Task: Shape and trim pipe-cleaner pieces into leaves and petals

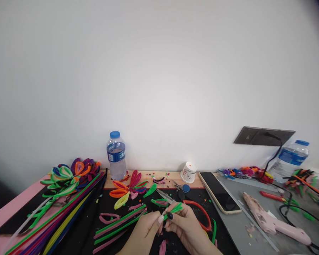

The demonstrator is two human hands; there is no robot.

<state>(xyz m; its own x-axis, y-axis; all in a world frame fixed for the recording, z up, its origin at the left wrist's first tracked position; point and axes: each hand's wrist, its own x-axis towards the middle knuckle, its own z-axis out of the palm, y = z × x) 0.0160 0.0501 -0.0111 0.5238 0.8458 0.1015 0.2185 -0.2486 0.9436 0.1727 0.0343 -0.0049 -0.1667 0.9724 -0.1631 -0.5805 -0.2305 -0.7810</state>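
Observation:
My left hand and my right hand meet low in the middle of the view, above a black mat. Between them is a bunched green pipe cleaner, its end poking up from the fingers. Both hands pinch it; the lower part is hidden by the fingers. Just behind lie scissors with red handles, the blades pointing left. Cut green pipe cleaners and pink ones lie left of my left hand. A green loop and a pink and green loop sit beyond the hands.
A water bottle and a paper cup stand by the wall. Pipe cleaner flowers and long strands lie at left. At right are a phone, a pink glue gun with its cord, and another bottle.

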